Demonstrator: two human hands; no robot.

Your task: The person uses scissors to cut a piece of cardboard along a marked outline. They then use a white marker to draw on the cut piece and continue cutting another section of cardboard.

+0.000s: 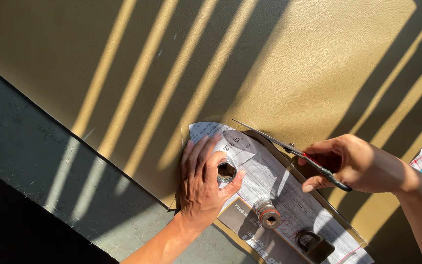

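Paper pattern [269, 181] on leather sheet [250, 58]

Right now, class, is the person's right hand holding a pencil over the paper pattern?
No. The right hand grips a pair of scissors, blades along the edge of the paper pattern.

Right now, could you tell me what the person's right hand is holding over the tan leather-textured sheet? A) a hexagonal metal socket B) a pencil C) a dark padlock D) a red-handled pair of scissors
D: the right hand grips the red-handled scissors, blades along the edge of the white paper pattern, while the padlock lies untouched on the pattern.
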